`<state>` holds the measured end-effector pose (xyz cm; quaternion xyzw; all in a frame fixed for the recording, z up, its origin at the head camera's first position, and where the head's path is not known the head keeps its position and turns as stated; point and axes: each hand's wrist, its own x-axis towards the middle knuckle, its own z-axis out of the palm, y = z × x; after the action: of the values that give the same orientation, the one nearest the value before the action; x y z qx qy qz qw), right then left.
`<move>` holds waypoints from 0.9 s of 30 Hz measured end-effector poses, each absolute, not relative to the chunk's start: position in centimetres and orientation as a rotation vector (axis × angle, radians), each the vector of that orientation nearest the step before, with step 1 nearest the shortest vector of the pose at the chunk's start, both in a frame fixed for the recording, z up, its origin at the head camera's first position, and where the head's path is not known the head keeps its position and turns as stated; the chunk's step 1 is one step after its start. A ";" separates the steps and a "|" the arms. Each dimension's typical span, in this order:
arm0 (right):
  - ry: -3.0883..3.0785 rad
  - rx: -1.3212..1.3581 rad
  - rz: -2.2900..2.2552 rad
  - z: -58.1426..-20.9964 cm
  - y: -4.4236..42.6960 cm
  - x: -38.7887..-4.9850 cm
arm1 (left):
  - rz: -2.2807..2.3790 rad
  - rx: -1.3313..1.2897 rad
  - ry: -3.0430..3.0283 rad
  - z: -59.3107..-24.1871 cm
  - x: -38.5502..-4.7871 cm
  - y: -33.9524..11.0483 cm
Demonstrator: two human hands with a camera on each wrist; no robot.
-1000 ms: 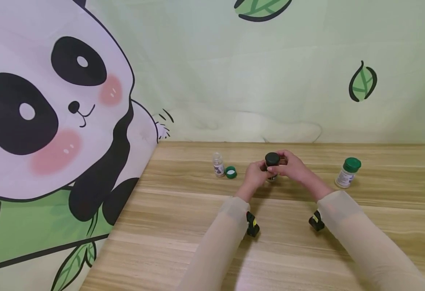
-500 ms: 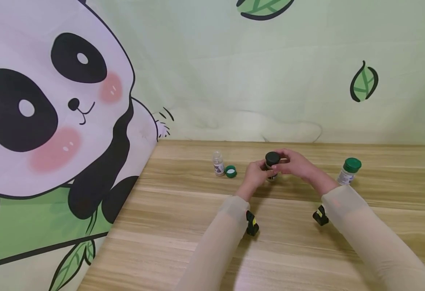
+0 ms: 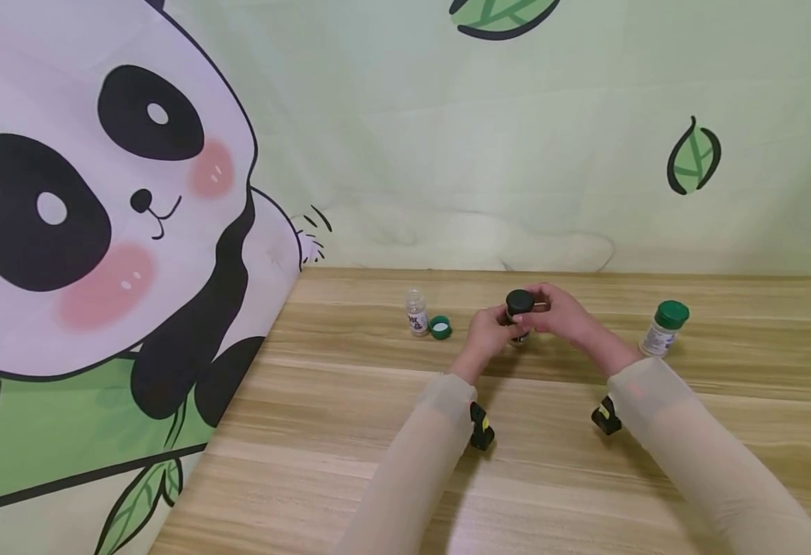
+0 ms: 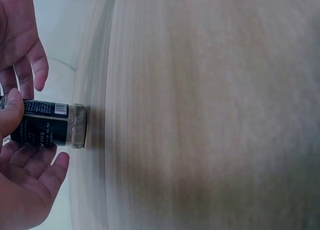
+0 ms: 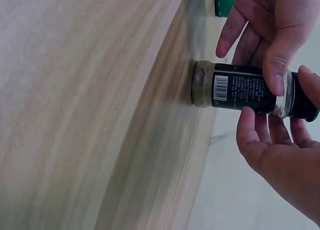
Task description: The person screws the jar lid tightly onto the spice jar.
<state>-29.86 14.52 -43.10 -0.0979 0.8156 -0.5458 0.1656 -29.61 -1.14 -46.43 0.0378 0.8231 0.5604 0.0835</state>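
Note:
A spice bottle with a dark label (image 5: 240, 88) and black cap (image 3: 519, 301) stands upright on the wooden table, between both hands. My left hand (image 3: 486, 333) grips its body, the thumb pressed across the near side. At the top, my right hand (image 3: 561, 314) holds the black cap between thumb and fingers. Its lower fingers sit loosely beside the body in the right wrist view. The cap sits on the bottle; whether it is loose I cannot tell. Fingers hide part of the label.
A small clear bottle (image 3: 416, 314) stands uncapped at the left. Beside it lies a green cap (image 3: 440, 327), its hollow side up. To the right stands a bottle with a green cap (image 3: 672, 314). A panda-print cloth (image 3: 405, 154) hangs behind the table (image 3: 350, 432).
My right wrist swings slightly outward, then partly back, as the fingers shift a little around the black cap. My left hand and the bottle keep their place.

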 end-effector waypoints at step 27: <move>2.372 -0.248 -1.611 -44.3 14.1 -29.7 | 1.639 0.145 2.515 -46.6 -29.8 -1.1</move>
<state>-29.69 14.13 -44.29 -0.0853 0.8170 -0.5549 0.1315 -29.81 -1.14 -46.58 0.0480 0.8348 0.5442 0.0680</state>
